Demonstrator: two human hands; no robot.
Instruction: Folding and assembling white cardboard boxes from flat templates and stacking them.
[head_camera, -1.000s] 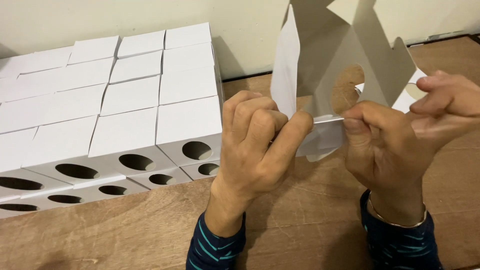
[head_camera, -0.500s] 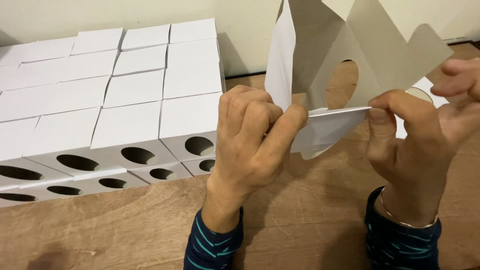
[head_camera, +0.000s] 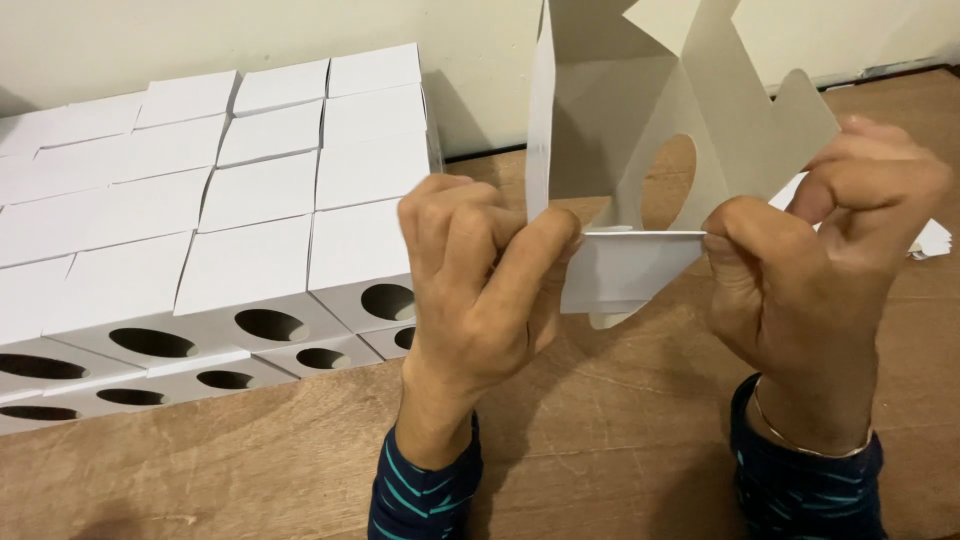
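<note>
A half-folded white cardboard box blank (head_camera: 640, 150) with an oval cut-out is held up in the air between both hands, its flaps standing upward. My left hand (head_camera: 480, 290) pinches its left edge and a folded bottom flap with thumb and fingers. My right hand (head_camera: 820, 260) pinches the right end of the same flap. Both hands hover above a brown wooden table (head_camera: 620, 450).
Stacked rows of finished white boxes (head_camera: 240, 240) with oval holes in their fronts fill the left side against a pale wall (head_camera: 470, 70). A few flat white sheets (head_camera: 930, 240) lie at the right behind my right hand.
My hands have drawn slightly apart along the bottom flap, and the blank has been turned a little, showing its oval cut-out and upright flaps more squarely.
</note>
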